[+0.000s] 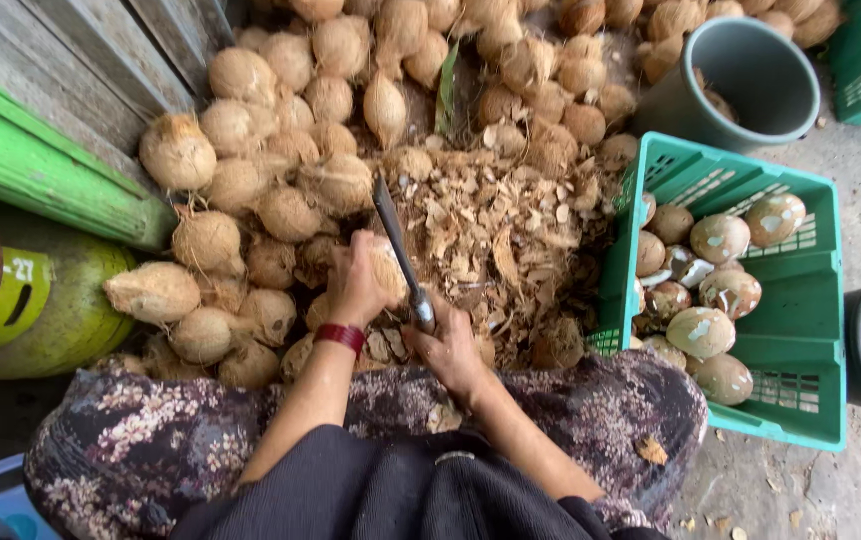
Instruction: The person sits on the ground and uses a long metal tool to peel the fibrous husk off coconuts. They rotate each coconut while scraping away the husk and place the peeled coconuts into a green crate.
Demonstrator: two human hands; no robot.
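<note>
A coconut (382, 272) is gripped in the left hand (355, 285) above the lap, beside the husk pile (480, 230). A knife (400, 255) is clasped by its handle in the right hand (447, 345), the blade laid against the coconut. Peeled coconuts are held in a green crate (810, 300) at the right.

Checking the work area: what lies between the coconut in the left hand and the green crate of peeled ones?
In the head view, a heap of husk shavings fills that stretch, with the knife blade crossing its near edge.
</note>
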